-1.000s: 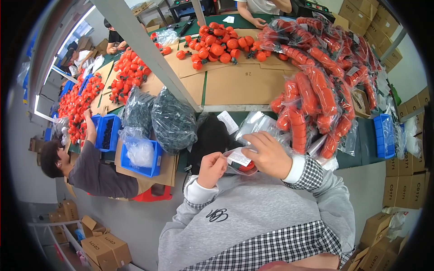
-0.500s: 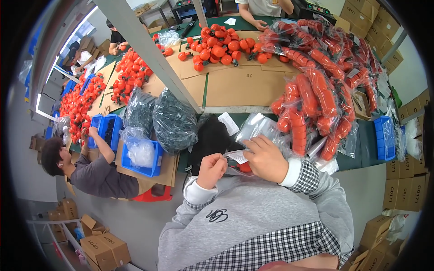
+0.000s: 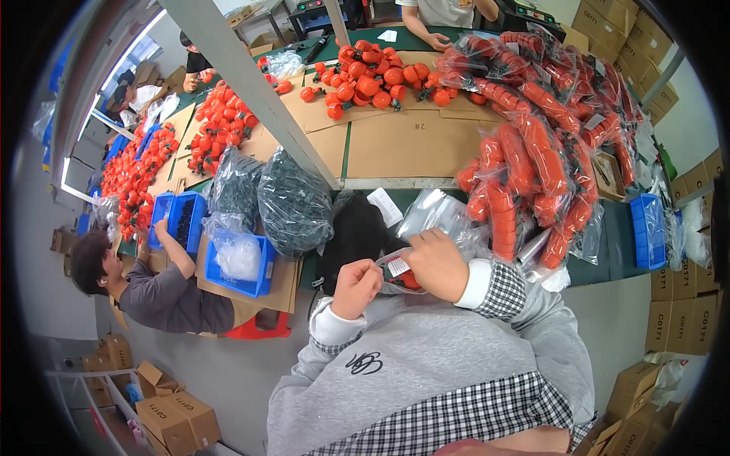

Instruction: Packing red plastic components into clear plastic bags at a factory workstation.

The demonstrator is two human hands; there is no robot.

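A clear plastic bag with red pieces (image 3: 410, 280) in it lies in front of my body, between my hands. My left hand (image 3: 357, 288) is closed, its thumb and forefinger pinching the bag's left edge. My right hand (image 3: 439, 265) bends over the bag's right side with its fingers curled in; it covers part of the bag, and its fingertips are hidden. A small white printed label (image 3: 398, 266) shows at the bag, next to the right hand's fingers. Just beyond lie flat clear plastic bags (image 3: 435, 215) and a white slip (image 3: 385, 207).
Filled bags of red pieces (image 3: 532, 156) pile up on the right. Loose red pieces (image 3: 365, 76) heap on cardboard beyond a metal rail. Left stand a blue bin (image 3: 265, 283) and a dark-filled bag (image 3: 295, 205). A co-worker (image 3: 179, 292) sits left; a blue basket (image 3: 648, 232) hangs right.
My right hand has drawn in slightly, its fingers curling more over the bag. The white label now sits more upright against the red pieces. My left hand has stayed nearly still.
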